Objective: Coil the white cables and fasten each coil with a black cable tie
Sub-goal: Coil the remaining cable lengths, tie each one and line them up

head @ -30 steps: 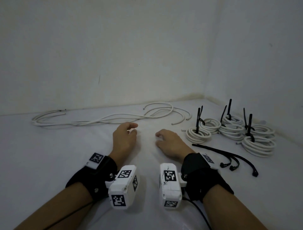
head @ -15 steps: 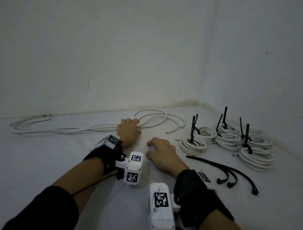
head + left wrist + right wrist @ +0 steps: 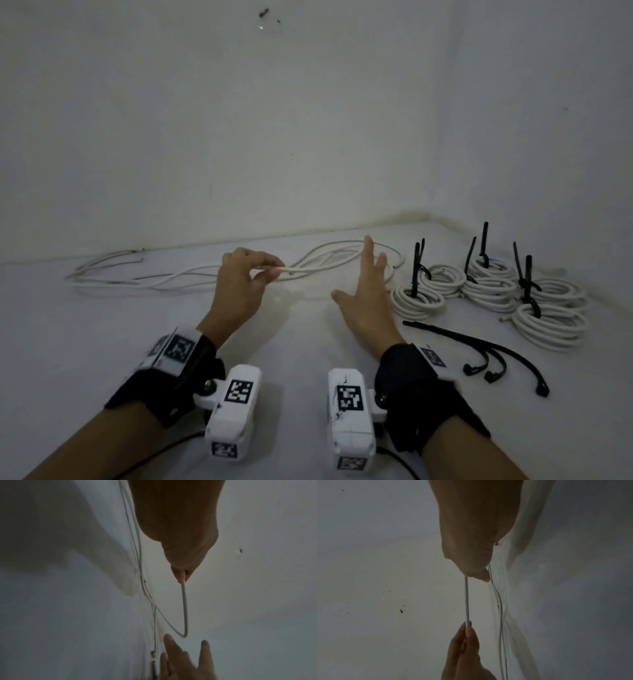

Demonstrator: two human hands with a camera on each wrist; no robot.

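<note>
I am pinching a white cable [image 3: 308,270] in my left hand [image 3: 239,287], lifting it off the surface [image 3: 85,342]; my right hand [image 3: 368,301] is spread, releasing nothing, beside tied coils [image 3: 418,298] and spare ties [image 3: 479,346].

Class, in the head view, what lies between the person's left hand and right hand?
A lifted stretch of white cable, pinched in the left hand, runs towards the open right hand. The head view shows it best.
</note>
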